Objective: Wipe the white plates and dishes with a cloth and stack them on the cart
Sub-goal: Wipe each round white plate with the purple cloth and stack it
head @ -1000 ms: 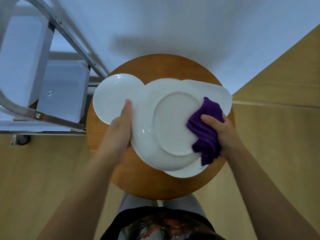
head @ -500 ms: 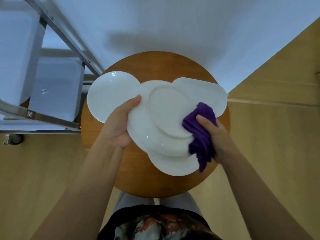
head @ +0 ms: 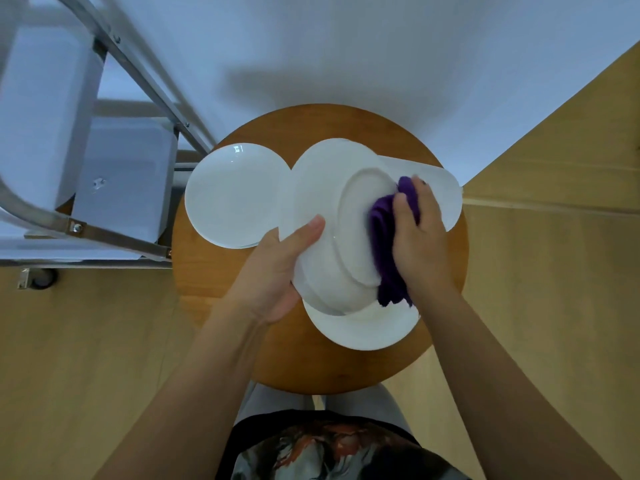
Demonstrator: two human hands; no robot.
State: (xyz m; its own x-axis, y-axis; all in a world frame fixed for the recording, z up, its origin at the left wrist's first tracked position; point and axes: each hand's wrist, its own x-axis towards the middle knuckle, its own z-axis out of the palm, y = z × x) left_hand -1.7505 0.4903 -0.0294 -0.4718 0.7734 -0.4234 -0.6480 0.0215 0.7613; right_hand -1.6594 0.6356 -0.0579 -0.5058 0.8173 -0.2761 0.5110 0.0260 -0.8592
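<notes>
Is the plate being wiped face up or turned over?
Turned over: the held plate shows its raised foot ring, tilted in the left hand, while the right hand presses the purple cloth on it.

We see white plates (head: 239, 195) on a brown round table (head: 221, 271), a purple cloth (head: 384, 233), and a yellowish floor (head: 86, 341).

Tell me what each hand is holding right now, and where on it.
Left hand grips the upturned plate at its near-left rim. Right hand holds the purple cloth, bunched under its fingers and pressed on the plate's underside.
</notes>
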